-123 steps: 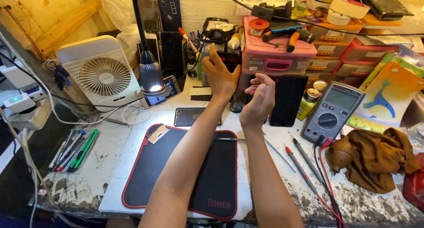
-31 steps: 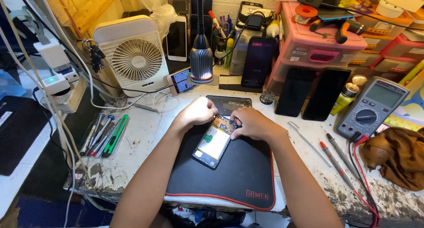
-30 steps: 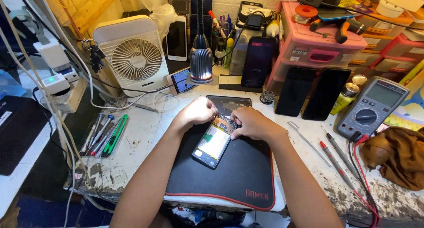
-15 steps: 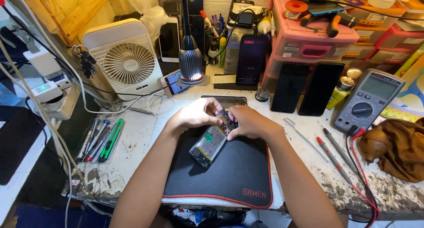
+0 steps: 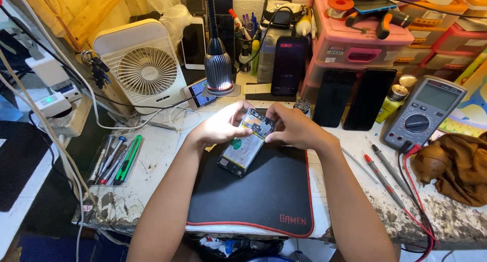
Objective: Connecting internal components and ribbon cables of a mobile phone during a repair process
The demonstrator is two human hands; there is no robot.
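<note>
Counter (image 5: 162,155) carries a black mat (image 5: 253,196). Opened phone (image 5: 246,148) over the mat's far edge, long axis running near-left to far-right. Left hand (image 5: 220,125) fingers and right hand (image 5: 291,127) fingers pinch its far end.

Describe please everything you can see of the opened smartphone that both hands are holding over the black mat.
The opened smartphone has its back cover off, so dark inner parts, a pale flat battery area and a small green piece show. It is a slim rectangle, lying tilted, its top end away from the person, above the black desk mat with red edging. The left hand grips its upper left edge; the right hand grips its upper right corner. Lamp light falls on it.
</note>
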